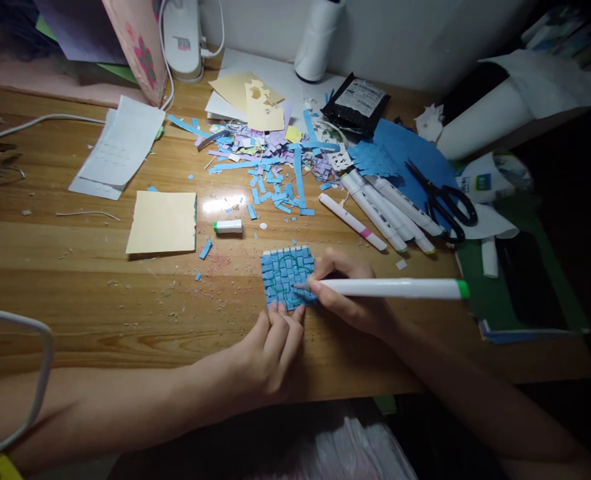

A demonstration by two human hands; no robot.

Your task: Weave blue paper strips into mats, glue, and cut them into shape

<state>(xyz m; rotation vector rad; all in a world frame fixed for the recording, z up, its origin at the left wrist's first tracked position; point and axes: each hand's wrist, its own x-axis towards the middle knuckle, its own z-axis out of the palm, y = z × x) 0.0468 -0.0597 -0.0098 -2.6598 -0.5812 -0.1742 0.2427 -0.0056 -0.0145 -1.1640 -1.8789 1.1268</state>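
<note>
My right hand (348, 293) grips a white marker pen (395, 288) with a green end. Its tip rests on a small woven square of blue paper strips (288, 277), which bears a dark green drawn outline. My left hand (280, 340) has its fingers bent and close together, pinning the lower edge of the square to the table. White strip ends show along the square's top edge. A short white marker cap (228, 227) with a green end lies above and left of the square.
Blue and lilac paper scraps (275, 160) are heaped at the back. Several markers (375, 207) and black scissors (440, 200) lie to the right. A cream paper pad (162, 222) and folded white paper (120, 147) are on the left. A white cable (40, 360) crosses near my left arm.
</note>
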